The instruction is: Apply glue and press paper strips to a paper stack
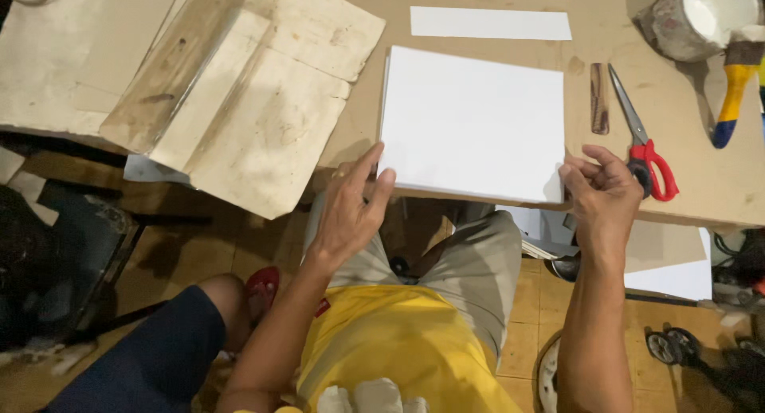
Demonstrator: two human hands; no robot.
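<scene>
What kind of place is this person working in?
Probably a small craft or bookbinding workshop. A stack of white sheets lies on a worn brown worktable, held at its near corners by the left hand and right hand. Red-handled scissors and a stained glue pot stand nearby.

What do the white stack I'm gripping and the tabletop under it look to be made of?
White stack: likely paper or thin card, matte, with layered sheet edges along its left side. The left hand and right hand touch its near corners. Tabletop: apparently unfinished brown fibreboard or plywood, dull and stained.
</scene>
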